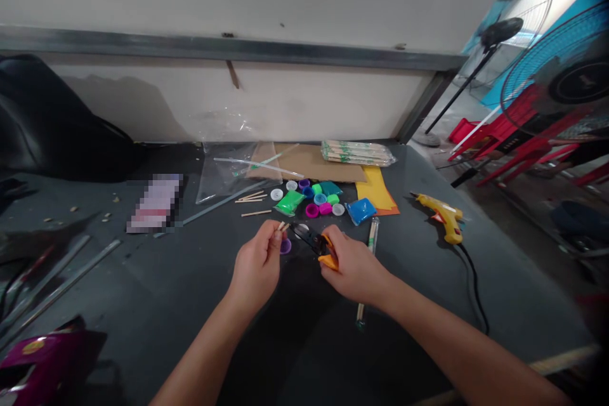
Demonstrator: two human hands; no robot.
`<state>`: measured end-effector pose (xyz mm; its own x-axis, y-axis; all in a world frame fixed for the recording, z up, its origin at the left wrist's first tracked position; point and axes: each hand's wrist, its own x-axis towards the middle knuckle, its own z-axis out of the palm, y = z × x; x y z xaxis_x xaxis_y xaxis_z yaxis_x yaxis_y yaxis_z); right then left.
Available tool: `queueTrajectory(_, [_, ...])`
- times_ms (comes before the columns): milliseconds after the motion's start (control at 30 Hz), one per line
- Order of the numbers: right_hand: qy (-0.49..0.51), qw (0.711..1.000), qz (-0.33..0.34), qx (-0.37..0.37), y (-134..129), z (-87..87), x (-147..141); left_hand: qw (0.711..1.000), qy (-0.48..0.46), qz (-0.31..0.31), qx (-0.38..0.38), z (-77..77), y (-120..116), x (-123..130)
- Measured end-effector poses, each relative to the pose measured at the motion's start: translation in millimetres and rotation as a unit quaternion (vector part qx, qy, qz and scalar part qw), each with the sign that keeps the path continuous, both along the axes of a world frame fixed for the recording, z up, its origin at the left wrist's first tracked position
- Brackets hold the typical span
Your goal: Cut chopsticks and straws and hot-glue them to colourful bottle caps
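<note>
- Here our left hand point(257, 263) pinches a few short wooden sticks point(283, 226) in a narrow grip between thumb and fingertips, their ends poking out toward the other hand.
- Our right hand point(354, 266) is closed around the orange handles of a pair of cutters point(316, 242); the black jaws point at the sticks and sit just beside them, and we cannot tell how far apart they stand.
- A purple bottle cap point(285, 246) lies on the dark tabletop point(143, 304) just below the sticks, between both hands.
- A long bamboo stick point(368, 260) runs beneath our right wrist.
- Ahead of our hands lie colored bottle caps point(318, 200), a green packet point(290, 202), a blue packet point(360, 210), and loose wooden sticks point(252, 200).
- Farther back are yellow and orange paper point(375, 190), a cardboard sheet point(309, 162), a clear plastic bag point(223, 174), and a wrapped bundle of bamboo sticks point(356, 152).
- To the right, a yellow hot glue gun point(442, 216) lies with its black cord point(471, 285) trailing toward us.
- On the left are metal rods point(57, 279) and a blurred packet point(155, 203).
- Beyond the table stand red plastic chairs point(514, 133) and a pedestal fan point(504, 32).
</note>
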<state>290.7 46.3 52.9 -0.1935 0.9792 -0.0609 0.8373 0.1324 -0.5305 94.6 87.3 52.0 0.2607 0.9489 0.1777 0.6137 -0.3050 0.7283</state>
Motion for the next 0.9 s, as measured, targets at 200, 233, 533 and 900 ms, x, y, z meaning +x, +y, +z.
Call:
queueTrajectory(200, [-0.012,1.000,0.003,0.003,0.2,1.9,-0.6,1.000,0.020,-0.009,0.012,-0.4,0.3,0.1])
queueTrajectory(233, [-0.012,1.000,0.003,0.001,-0.1,2.1,-0.6,1.000,0.024,-0.009,0.018,-0.8,0.4,-0.1])
queueTrajectory(533, [0.001,0.999,0.000,-0.041,-2.5,2.0,-2.7,0.989,0.108,-0.010,0.098,-4.4,1.2,-0.5])
queueTrajectory(900, [0.138,0.986,0.005,-0.097,-4.7,8.8,-4.2,0.999,-0.017,-0.028,0.031,-5.9,2.1,-0.9])
